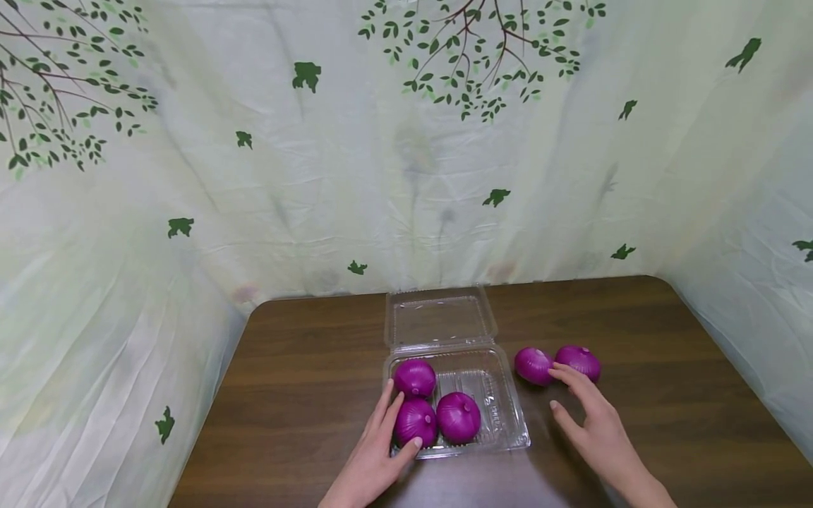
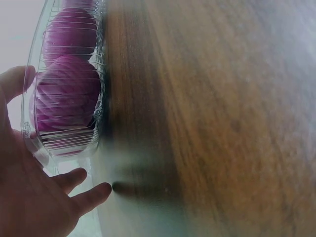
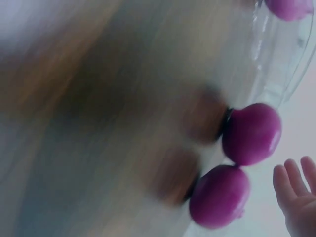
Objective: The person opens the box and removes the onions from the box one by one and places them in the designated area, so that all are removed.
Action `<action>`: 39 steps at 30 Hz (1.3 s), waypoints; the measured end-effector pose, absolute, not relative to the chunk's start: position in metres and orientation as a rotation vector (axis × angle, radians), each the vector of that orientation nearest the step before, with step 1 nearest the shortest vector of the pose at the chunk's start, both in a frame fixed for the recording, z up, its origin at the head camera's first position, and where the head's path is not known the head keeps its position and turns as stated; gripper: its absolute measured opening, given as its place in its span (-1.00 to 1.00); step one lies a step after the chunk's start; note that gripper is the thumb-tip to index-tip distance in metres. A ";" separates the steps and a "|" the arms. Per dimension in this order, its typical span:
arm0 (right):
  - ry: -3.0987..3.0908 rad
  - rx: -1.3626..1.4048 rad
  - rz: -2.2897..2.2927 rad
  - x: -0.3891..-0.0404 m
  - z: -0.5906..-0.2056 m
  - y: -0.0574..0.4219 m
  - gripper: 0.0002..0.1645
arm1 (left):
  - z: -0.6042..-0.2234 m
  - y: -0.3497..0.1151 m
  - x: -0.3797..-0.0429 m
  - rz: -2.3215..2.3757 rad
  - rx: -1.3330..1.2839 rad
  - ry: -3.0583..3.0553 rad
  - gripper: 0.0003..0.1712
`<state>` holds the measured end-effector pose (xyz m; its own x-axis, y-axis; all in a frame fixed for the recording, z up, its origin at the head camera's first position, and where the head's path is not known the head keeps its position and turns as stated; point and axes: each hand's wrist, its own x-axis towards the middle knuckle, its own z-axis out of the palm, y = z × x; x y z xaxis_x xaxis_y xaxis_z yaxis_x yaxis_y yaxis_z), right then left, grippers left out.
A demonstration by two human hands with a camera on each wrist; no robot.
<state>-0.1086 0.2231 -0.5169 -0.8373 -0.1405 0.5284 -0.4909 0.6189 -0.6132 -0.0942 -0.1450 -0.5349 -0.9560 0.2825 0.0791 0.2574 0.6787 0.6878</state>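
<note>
A clear plastic clamshell container (image 1: pixel 502 409), lid (image 1: pixel 441 317) laid back, holds three red onions: one at the back left (image 1: pixel 415 377), one at the front left (image 1: pixel 416 422) and one at the front middle (image 1: pixel 459 418). My left hand (image 1: pixel 375 451) rests at its front left corner, fingers extended along the left side and thumb by the front rim; the left wrist view has this hand (image 2: pixel 34 197) beside the clear wall. Two more red onions, a left one (image 1: pixel 532 366) and a right one (image 1: pixel 579 362), lie right of the container. Over them reaches my right hand (image 1: pixel 597 430), fingers apart; the right wrist view shows a gap.
The brown wooden table (image 1: pixel 298 395) carries the container near its middle. A pale curtain (image 1: pixel 330 176) printed with leaves and branches hangs behind the table and along both sides.
</note>
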 end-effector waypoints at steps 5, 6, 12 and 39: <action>-2.425 0.554 1.159 -0.105 -0.515 0.208 -0.32 | -0.535 -0.146 -0.095 1.162 0.463 2.844 -0.11; -2.429 0.560 1.168 -0.105 -0.514 0.206 -0.32 | -0.535 -0.146 -0.095 1.161 0.464 2.844 -0.11; -2.428 0.580 1.236 -0.107 -0.512 0.192 -0.30 | -0.537 -0.146 -0.096 1.161 0.466 2.845 -0.11; -2.602 0.818 1.274 -0.118 -0.515 0.134 -0.49 | -0.538 -0.146 -0.095 1.167 0.464 2.845 -0.11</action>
<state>-0.1182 0.1342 -0.5151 -0.8445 -0.4124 0.3417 -0.5228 0.4965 -0.6929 -0.0952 -0.1459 -0.5384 -0.9550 0.2849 0.0828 0.2610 0.6741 0.6910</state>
